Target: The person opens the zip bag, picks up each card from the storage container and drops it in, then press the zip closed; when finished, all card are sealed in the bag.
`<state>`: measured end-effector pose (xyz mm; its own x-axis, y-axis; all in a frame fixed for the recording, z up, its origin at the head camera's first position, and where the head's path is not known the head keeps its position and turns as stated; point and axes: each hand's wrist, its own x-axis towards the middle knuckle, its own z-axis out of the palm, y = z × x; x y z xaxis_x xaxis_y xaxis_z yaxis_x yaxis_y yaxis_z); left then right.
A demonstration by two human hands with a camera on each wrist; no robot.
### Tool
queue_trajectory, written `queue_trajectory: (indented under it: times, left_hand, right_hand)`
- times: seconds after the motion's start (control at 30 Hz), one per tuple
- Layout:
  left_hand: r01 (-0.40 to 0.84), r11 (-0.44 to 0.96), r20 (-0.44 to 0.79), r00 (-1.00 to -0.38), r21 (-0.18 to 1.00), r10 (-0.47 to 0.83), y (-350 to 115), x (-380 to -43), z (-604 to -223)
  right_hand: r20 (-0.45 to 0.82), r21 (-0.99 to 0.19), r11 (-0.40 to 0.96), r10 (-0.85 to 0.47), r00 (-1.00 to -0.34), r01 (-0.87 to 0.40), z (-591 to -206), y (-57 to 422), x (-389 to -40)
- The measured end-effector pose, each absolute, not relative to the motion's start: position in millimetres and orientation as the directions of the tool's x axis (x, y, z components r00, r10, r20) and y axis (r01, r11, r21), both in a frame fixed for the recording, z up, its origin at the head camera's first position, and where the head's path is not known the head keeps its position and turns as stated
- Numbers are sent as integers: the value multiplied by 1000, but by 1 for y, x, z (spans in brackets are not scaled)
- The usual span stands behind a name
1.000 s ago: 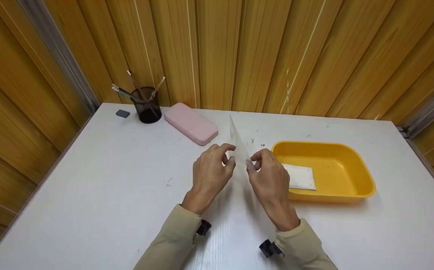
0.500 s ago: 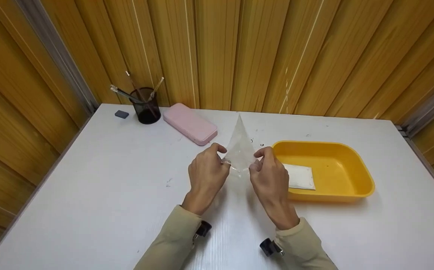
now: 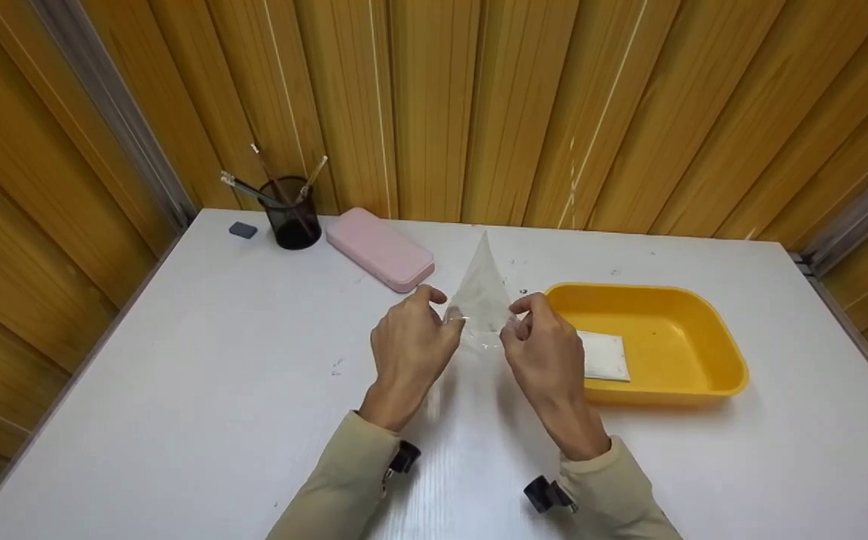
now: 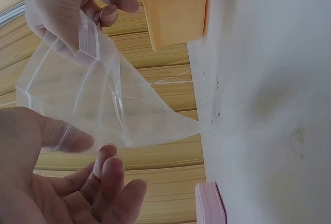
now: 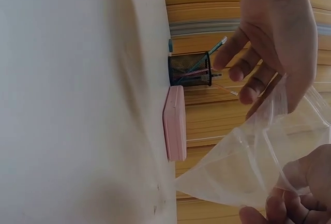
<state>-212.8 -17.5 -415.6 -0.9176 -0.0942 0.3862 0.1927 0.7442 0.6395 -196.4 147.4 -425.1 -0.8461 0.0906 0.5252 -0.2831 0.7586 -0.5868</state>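
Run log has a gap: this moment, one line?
left hand: holds bag | right hand: holds bag | bag: clear | tray: flat white item inside

White table (image 3: 178,390) bears grey block (image 3: 243,230), mesh cup (image 3: 295,234), pink case (image 3: 381,250), yellow tray (image 3: 670,349).

Head view looks forward and down from above across the white tabletop (image 3: 201,375), while both wrist views sit close in, turned sideways, left facing towards the yellow plastic tub (image 4: 176,9), right towards the black mesh pencil cup (image 5: 189,70), sharing the clear plastic bag (image 4: 101,92) and pink oblong case (image 5: 176,123).
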Motion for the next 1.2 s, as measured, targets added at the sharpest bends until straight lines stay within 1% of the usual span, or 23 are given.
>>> queue_trajectory:
  times: [0.13,0.23,0.33,0.43,0.5,0.57,0.6,0.67,0.8,0.93,1.0,1.1,1.2]
  left_hand:
    - [274,748,475,-878,605,-63,-18,-211,-415]
    - [384,733,569,-822,562,-5,-20,-211,-415]
    - [536,689,677,-731,487,90,-22,-211,-411]
    - [674,632,772,-609,383,183,-24,-212,-405]
    - [724,608,814,-542,326,209,-27,-212,-401]
    - [739,607,843,-500,294,200,-29,-213,-398]
    - [737,611,853,-488,290,184,-30,-212,-397]
    - [719,628,866,-480,298,138,-32,-212,-397]
    - [667,658,872,-489,350,32,-37,-213,-397]
    - [640,643,861,-505,421,-61,-38,-214,-395]
    - [636,625,852,-516,452,-91,-39,-214,-394]
    - [629,602,832,-542,492,-114,-40,-215,-392]
    - [614,586,807,-579,528,-121,-42,-214,-391]
  right_hand:
    - [535,-588,741,57,-843,-324,-420,150,-196]
    - [525,-594,727,27,-851,-343,-416,152,-195]
    - [515,-596,720,2,-857,-356,-411,155,-194]
    - [526,-584,715,-27,-850,-383,-407,157,-193]
    - [550,-569,710,-46,-834,-414,-406,158,-194]
    - [572,-561,700,-59,-818,-442,-405,159,-194]
    - [580,-562,689,-65,-812,-457,-405,159,-193]
    - [588,-578,659,-73,-806,-481,-403,158,-192]
    - [577,-633,595,-64,-815,-495,-397,154,-186]
    - [551,-681,563,-27,-834,-468,-391,151,-177]
    - [552,-692,545,-21,-833,-473,-389,149,-175]
    - [591,-672,528,-39,-806,-519,-389,148,-175]
    - [674,-591,529,-90,-733,-609,-392,149,-179]
